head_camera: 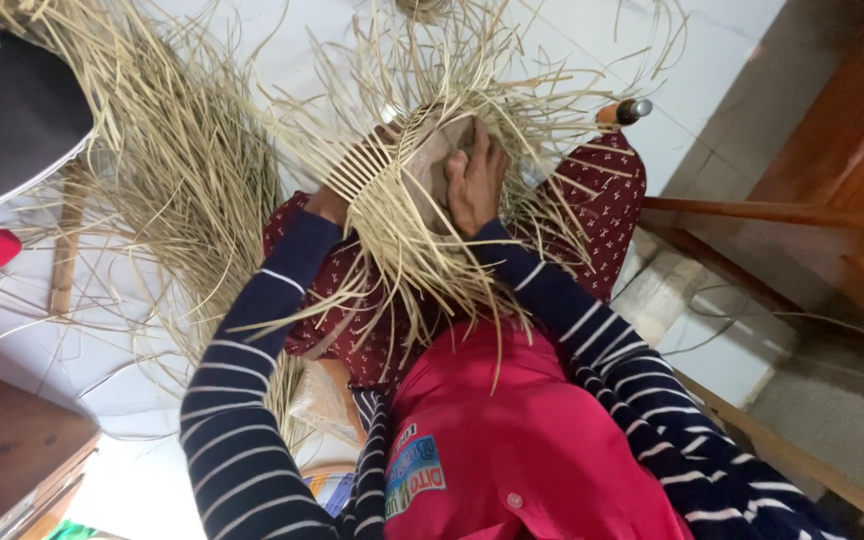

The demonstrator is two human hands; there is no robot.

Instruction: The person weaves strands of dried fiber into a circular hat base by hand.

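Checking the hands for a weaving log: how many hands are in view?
2. The right hand presses on the half-woven straw piece; the left hand grips its left edge, mostly hidden by strips.

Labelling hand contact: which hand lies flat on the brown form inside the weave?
The right hand, fingers spread flat on the brown form. The left hand instead sits at the woven piece's edge, mostly hidden by straw strips.

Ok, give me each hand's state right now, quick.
Left hand: closed on the edge of the woven straw piece, mostly hidden by strands.
Right hand: open, fingers pressed flat on the woven straw piece.
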